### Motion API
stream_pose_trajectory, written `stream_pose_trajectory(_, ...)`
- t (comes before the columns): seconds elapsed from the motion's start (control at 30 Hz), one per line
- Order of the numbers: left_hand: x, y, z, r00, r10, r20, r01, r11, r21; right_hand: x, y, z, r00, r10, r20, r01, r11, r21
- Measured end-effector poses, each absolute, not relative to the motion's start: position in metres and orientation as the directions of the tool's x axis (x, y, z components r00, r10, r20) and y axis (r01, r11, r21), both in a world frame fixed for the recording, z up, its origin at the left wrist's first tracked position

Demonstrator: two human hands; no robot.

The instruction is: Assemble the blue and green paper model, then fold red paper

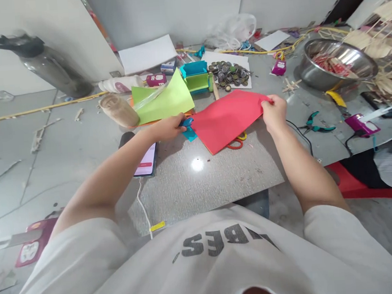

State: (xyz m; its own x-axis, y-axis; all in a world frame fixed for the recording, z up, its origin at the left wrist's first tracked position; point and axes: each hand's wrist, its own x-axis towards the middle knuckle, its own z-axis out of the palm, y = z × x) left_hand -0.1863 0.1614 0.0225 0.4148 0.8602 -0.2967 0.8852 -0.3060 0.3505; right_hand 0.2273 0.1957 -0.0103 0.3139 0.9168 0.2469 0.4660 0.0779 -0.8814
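In the head view, I see the person's two bare arms stretched forward over a grey, glossy textured tabletop, with a rectangular sheet of red paper spanning the space between the hands. The right hand is clamped on the sheet's far right corner, thumb laid over the top and the other fingers bent in behind it. Its forearm slants up and inward from the sleeve, the wrist nearly in line with it.

The left hand comes in lower, at the sheet's left edge. Its thumb and forefinger are drawn together on a glossy bright-blue piece; whether they pinch the red paper as well, I can't tell. The left forearm runs diagonally up to the right, passing over the top of a dark phone with a lit screen.

The sheet is tilted, its near corner pointing toward the person's white printed shirt. Scissors with red and yellow handle loops peek out from under its near edge. Just beyond the left hand lies a lime-green sheet of paper, next to a pale beige cylinder. Behind the red sheet sits a heap of dark, shiny round discs.
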Motion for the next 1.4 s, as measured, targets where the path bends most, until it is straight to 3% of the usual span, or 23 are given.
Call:
stream_pose_trajectory(0.1,-0.183,0.164,0.02,0.421,0.872,-0.251,0.87,-0.309,0.384,0.22,0.193,-0.004,0.36,0.897,0.258,0.538,0.026,-0.842)
stream_pose_trajectory(0.17,-0.182,0.164,0.019,0.435,0.87,-0.233,0.855,-0.317,0.411,0.216,0.19,-0.001,0.294,0.93,0.22,0.522,0.036,-0.852)
stream_pose_trajectory(0.3,-0.182,0.164,0.015,0.433,0.889,-0.151,0.829,-0.327,0.454,0.215,0.183,0.0,0.086,0.961,0.264,0.419,0.206,-0.884)
stream_pose_trajectory(0.37,-0.184,0.163,0.014,0.422,0.905,-0.059,0.805,-0.344,0.484,0.214,0.179,0.0,-0.019,0.961,0.278,0.336,0.268,-0.903)
stream_pose_trajectory(0.53,-0.198,0.159,0.01,0.335,0.92,0.201,0.723,-0.388,0.571,0.197,0.169,0.008,-0.22,0.954,0.202,0.133,0.234,-0.963)
stream_pose_trajectory(0.7,-0.209,0.166,0.013,0.177,0.807,0.563,0.474,-0.571,0.67,0.158,0.16,0.017,-0.521,0.836,0.171,-0.042,0.176,-0.984)
stream_pose_trajectory(0.83,-0.202,0.166,0.031,-0.028,0.583,0.812,0.28,-0.775,0.567,0.131,0.165,0.015,-0.577,0.811,0.096,-0.248,-0.062,-0.967)
stream_pose_trajectory(0.97,-0.19,0.142,0.032,0.018,0.36,0.933,0.307,-0.89,0.337,0.112,0.175,0.016,-0.537,0.837,0.101,-0.396,-0.145,-0.907)
stream_pose_trajectory(1.07,-0.17,0.116,0.015,0.428,0.37,0.824,0.411,-0.892,0.187,0.1,0.179,0.019,-0.458,0.881,0.114,-0.447,-0.117,-0.887)
stream_pose_trajectory(1.13,-0.147,0.101,0.003,0.502,0.582,0.639,0.555,-0.784,0.278,0.093,0.178,0.02,-0.353,0.932,0.086,-0.445,-0.086,-0.891)
stream_pose_trajectory(1.27,-0.09,0.086,-0.009,0.256,0.907,0.335,0.829,-0.385,0.406,0.085,0.168,0.021,-0.147,0.989,-0.018,-0.435,-0.081,-0.897)
stream_pose_trajectory(1.4,-0.066,0.091,-0.013,0.112,0.914,0.389,0.847,-0.293,0.444,0.09,0.163,0.028,-0.145,0.989,-0.038,-0.413,-0.095,-0.906)
